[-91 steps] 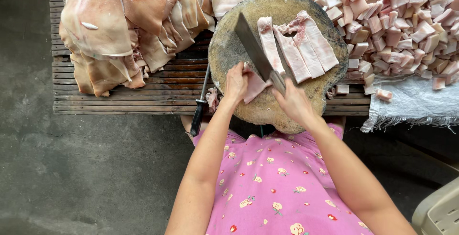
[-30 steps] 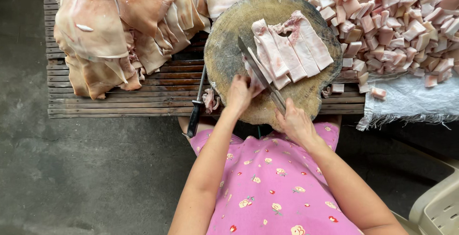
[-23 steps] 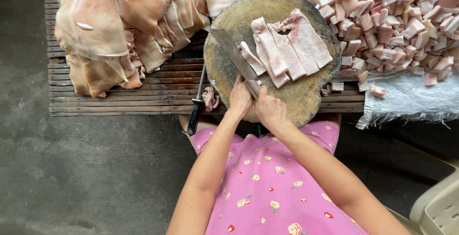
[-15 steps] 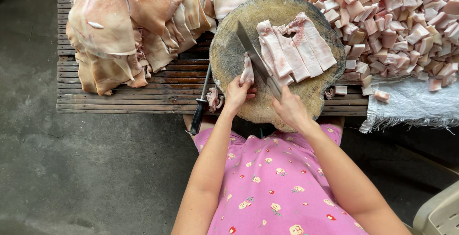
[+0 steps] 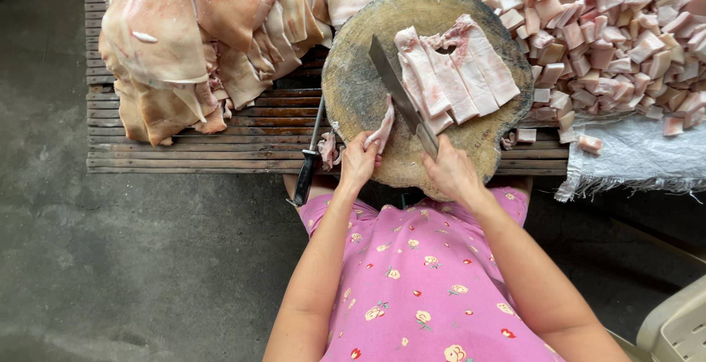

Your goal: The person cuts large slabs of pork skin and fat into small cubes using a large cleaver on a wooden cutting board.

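My right hand (image 5: 450, 173) grips the handle of a cleaver (image 5: 397, 91) whose blade lies slanted across a round wooden chopping block (image 5: 353, 75). My left hand (image 5: 359, 162) pinches a narrow strip of raw pork (image 5: 382, 126) at the block's near left, just left of the blade. Several long pork strips (image 5: 454, 68) lie side by side on the block to the right of the blade.
Large slabs of pork skin and fat (image 5: 191, 31) hang over a slatted wooden table (image 5: 220, 148) at the left. A heap of cut pork cubes (image 5: 618, 31) rests on white sacking (image 5: 640, 156) at the right. A sharpening steel (image 5: 309, 156) leans by the block. Concrete floor lies below.
The cleaver swung left across the block and back to a slant beside the strips. My left hand pulled one strip away from the row toward the block's near left edge.
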